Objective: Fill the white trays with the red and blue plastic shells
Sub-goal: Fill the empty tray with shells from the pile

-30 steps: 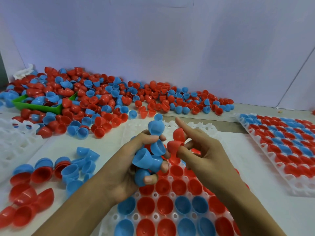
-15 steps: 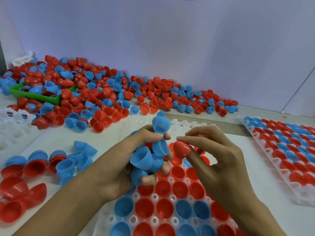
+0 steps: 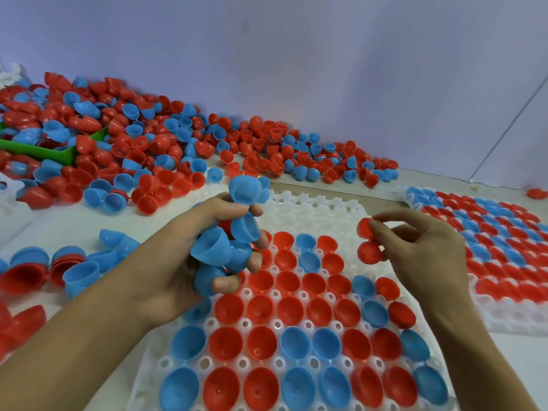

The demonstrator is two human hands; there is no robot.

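- At far left, a green bin sits half buried in a loose pile of shells, red and blue plastic half-domes. The pile runs along the back wall toward the middle, probably so fresh stock lies within reach of either hand.
- In front of the pile, near the left edge, a few nested stacks of red and blue shells lie on their sides on the white table. They look pre-sorted for quick pickup.
- The left hand hovers above the near tray's left side. Its fingers are curled tight round a bunch of blue shells; one pokes out above the thumb. It seems to serve as a held supply, saving trips to the pile.
- The near tray, white with rows of round cups, lies in the centre. Its front rows hold shells, open side up, red and blue mixed. The back rows and part of the right side are bare, so it is perhaps two thirds full.
- The right hand hangs over the tray's right side. Thumb and fingertips pinch two red shells, domes facing left; the other fingers are loosely bent. It appears poised to drop them into empty cups nearby.
- At far right, a second tray lies just beside the first. Nearly every cup shows a shell; only its near edge looks bare. It seems set aside as close to finished.
- One stray red shell lies beyond it, by the wall.
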